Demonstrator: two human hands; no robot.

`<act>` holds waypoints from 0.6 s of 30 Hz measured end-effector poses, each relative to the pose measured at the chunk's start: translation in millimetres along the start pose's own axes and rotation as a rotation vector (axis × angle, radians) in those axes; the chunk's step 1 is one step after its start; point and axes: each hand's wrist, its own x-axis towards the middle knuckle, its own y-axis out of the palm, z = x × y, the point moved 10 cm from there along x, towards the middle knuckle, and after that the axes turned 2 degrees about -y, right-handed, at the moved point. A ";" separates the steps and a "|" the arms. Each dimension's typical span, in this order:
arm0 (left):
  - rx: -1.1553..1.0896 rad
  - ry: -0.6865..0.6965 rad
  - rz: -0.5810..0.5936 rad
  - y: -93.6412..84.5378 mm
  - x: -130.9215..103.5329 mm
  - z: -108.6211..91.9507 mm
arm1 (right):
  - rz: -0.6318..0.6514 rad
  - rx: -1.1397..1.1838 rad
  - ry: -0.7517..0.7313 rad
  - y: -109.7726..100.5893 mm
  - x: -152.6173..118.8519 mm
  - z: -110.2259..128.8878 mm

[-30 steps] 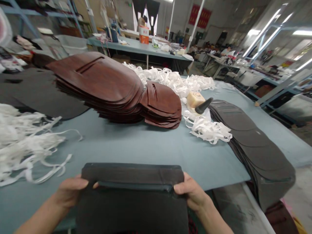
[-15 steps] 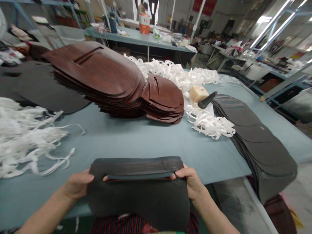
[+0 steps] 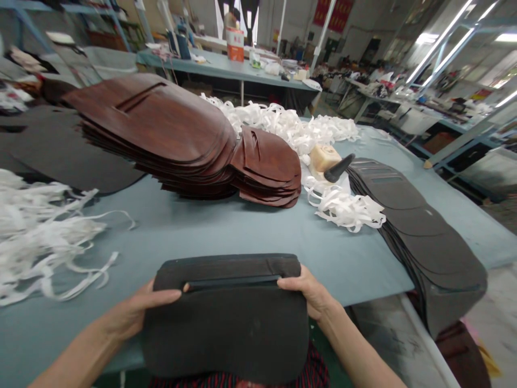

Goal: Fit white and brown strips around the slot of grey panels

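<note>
The black panel (image 3: 226, 331) turns fuller-face now, long axis left to right between my hands: left hand (image 3: 125, 318) pinching one end, its thumb (image 3: 166, 297) slid inward, right hand (image 3: 313, 293) clasping the other, equally near, slot (image 3: 236, 282) just inside.
</note>
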 end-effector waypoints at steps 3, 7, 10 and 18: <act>0.208 0.136 -0.161 -1.5 2.4 -17.8 | -0.108 -0.144 -0.057 -9.4 2.6 9.4; 0.374 0.248 -0.259 -8.4 5.5 -34.5 | -0.234 -0.356 -0.131 -26.2 6.0 21.8; 0.342 0.258 -0.206 -6.7 9.6 -35.8 | -0.318 -0.556 -0.199 -40.9 13.7 30.3; 0.405 0.416 -0.350 -17.6 13.6 -52.0 | -0.534 -1.133 -0.575 -62.7 23.8 62.2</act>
